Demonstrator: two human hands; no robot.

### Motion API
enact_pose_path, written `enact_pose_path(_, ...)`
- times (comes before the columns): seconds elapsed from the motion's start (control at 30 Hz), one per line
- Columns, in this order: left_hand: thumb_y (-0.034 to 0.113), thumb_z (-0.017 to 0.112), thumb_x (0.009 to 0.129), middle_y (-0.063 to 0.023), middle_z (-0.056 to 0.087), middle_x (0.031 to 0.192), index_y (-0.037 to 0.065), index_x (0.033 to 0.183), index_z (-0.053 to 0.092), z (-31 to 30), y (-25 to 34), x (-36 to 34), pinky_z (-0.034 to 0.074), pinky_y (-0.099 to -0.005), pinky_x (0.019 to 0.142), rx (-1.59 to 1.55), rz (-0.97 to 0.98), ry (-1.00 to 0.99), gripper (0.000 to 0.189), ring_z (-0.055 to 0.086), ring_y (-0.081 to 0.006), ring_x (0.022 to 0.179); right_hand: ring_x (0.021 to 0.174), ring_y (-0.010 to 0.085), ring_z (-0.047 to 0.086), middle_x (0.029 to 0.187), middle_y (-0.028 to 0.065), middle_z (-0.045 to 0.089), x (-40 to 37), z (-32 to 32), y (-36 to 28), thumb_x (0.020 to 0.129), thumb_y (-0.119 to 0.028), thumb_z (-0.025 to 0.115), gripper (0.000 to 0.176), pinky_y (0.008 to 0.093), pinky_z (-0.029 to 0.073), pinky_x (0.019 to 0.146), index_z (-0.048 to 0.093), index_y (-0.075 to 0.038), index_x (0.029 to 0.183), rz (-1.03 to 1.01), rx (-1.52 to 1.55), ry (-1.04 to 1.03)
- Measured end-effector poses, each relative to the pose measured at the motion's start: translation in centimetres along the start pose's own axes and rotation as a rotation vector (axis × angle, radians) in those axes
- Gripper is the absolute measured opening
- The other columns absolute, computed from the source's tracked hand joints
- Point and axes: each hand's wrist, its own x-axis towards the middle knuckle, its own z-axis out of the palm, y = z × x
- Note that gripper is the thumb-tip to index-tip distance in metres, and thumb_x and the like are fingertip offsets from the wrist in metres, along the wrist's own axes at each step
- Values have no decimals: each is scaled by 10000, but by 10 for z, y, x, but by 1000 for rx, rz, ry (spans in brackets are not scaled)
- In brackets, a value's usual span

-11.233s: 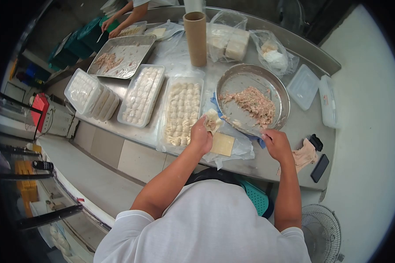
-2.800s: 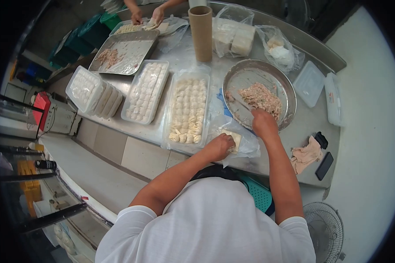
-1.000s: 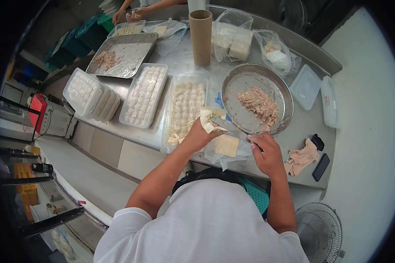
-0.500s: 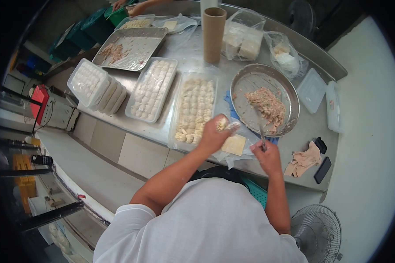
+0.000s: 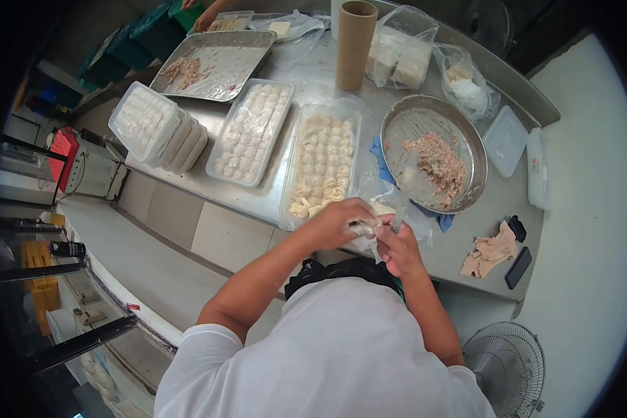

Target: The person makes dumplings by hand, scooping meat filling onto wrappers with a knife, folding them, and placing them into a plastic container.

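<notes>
My left hand (image 5: 343,221) is curled closed around a partly hidden dumpling (image 5: 360,227), pale and floury. Beside it, almost touching, my right hand (image 5: 400,251) grips a thin metal utensil (image 5: 399,214) whose blurred end points up; its exact kind cannot be made out. Behind both hands lies a stack of square dough wrappers (image 5: 382,207) on clear plastic, mostly covered. Rows of dumplings (image 5: 322,164) fill a clear plastic tray (image 5: 286,202) to the left. A round metal pan (image 5: 483,164) with a mound of minced filling (image 5: 437,161) stands beyond my right hand.
A second tray of dumplings (image 5: 252,132) and stacked tubs (image 5: 150,129) stand left. Farther back are a metal tray (image 5: 230,63), a cardboard tube (image 5: 356,45), bagged wrappers (image 5: 400,52) and another person's hand (image 5: 205,21). Cloth (image 5: 490,252) and a phone (image 5: 518,268) lie right.
My right hand has drawn the utensil back from the pan, toward my left hand. My left hand has moved down and toward my right, its fingers curling further around the dumpling.
</notes>
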Motion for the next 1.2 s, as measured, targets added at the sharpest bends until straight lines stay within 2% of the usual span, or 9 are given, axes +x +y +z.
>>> enact_pose_path(0.1, -2, 731, 740, -123, 664, 1045, 46, 1058, 667, -35, -28, -6, 521, -367, 861, 178, -25, 16, 327, 658, -306, 964, 443, 32, 391, 833, 75, 652, 4, 3, 2, 901, -200, 688, 294, 191, 307, 390, 574, -15, 1099, 31, -119, 11)
enact_pose_path(0.17, -16, 718, 740, -137, 656, 1058, 42, 1053, 659, -58, -42, -10, 513, -370, 880, 331, -325, -27, 324, 644, -328, 993, 446, 32, 394, 830, 71, 648, 6, -3, 7, 901, -196, 686, 296, 194, 306, 386, 576, -17, 1109, 14, -144, 52)
enact_pose_path(0.33, -47, 684, 741, -163, 652, 1085, 36, 1103, 652, -59, -46, -20, 494, -389, 914, 279, -325, -11, 373, 616, -359, 1033, 438, 29, 385, 831, 65, 641, -2, -30, 14, 906, -182, 672, 277, 198, 280, 362, 577, -27, 1115, -13, -151, 180)
enact_pose_path(0.53, -77, 642, 712, -174, 655, 1113, 35, 1132, 655, -46, -52, -16, 486, -417, 939, 470, -341, -55, 435, 594, -372, 1048, 674, 89, 548, 862, 51, 639, -16, -76, 13, 931, -177, 638, 256, 251, 473, 616, 609, -19, 1130, -123, -390, 326)
enact_pose_path(0.63, -82, 604, 703, -181, 654, 1101, 28, 1111, 659, -46, -42, -13, 482, -422, 931, 614, -312, -98, 426, 592, -369, 1016, 697, 170, 570, 906, 75, 635, -27, -97, -8, 976, -155, 555, 276, 346, 471, 597, 597, -5, 1204, -407, -822, 482)
enact_pose_path(0.7, -83, 574, 707, -188, 649, 1091, 20, 1093, 659, -38, -29, -3, 479, -427, 916, 682, -294, -128, 409, 590, -366, 989, 915, 300, 614, 935, 129, 629, -29, -118, -25, 966, -104, 533, 315, 415, 491, 747, 584, -20, 1266, -745, -1350, 574)
enact_pose_path(0.77, -78, 554, 700, -185, 645, 1047, 6, 1084, 657, -15, -15, 8, 477, -429, 915, 668, -136, 108, 406, 574, -362, 1004, 937, 336, 618, 942, 157, 621, -43, -105, -62, 941, -84, 534, 315, 426, 500, 756, 604, -37, 1244, -559, -1498, 621)
enact_pose_path(0.9, 0, 715, 669, -147, 608, 1066, 35, 1062, 651, 80, -29, 37, 474, -430, 931, 399, 29, -143, 400, 555, -352, 1069, 881, 381, 644, 968, 169, 615, -19, -119, -87, 863, -86, 546, 290, 481, 527, 729, 660, -62, 1129, -393, -1842, 741)
enact_pose_path(1.2, 36, 702, 688, -150, 612, 1026, 40, 932, 676, 106, -70, 40, 483, -432, 881, 341, -31, -177, 246, 567, -367, 995, 870, 394, 661, 915, 193, 670, -1, -134, -97, 857, -81, 512, 192, 488, 522, 762, 692, -34, 903, -374, -1828, 268)
